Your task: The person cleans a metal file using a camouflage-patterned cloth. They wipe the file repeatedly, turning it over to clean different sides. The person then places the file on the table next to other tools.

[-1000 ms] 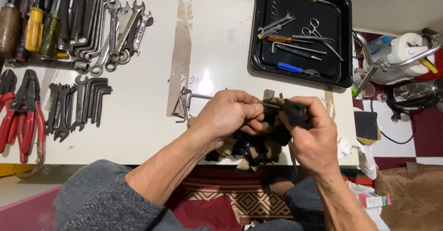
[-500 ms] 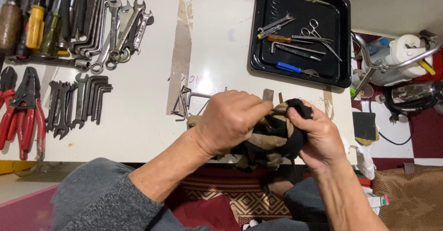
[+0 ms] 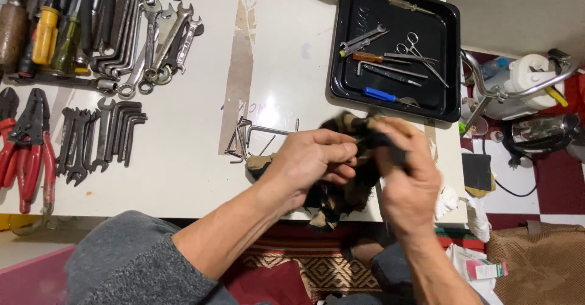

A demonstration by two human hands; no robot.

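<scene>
Both hands had a closed grip on the same thing: the left hand (image 3: 311, 162) and the right hand (image 3: 405, 180) were clamped on a dark, tan-and-black rag (image 3: 341, 192), bunched between them. In the head view, this bundle sat at the near edge of the white counter (image 3: 183, 159), partly hanging over it, with the left fingers (image 3: 344, 152) curled across its top and the right hand pressed against its right side; the right hand was blurred, so I could not tell how its fingertips lay.

Just behind the left hand lay a small cluster of hex keys (image 3: 244, 137) on the counter. Further back and to the right stood a black tray (image 3: 451, 67) holding scissors (image 3: 417, 46), a blue-handled tool (image 3: 381, 93) and other small tools. On the far left lay red-handled pliers (image 3: 27, 152), a row of dark spanners (image 3: 97, 137), and above them bright combination wrenches (image 3: 155, 37) beside yellow-handled screwdrivers (image 3: 46, 34).
</scene>
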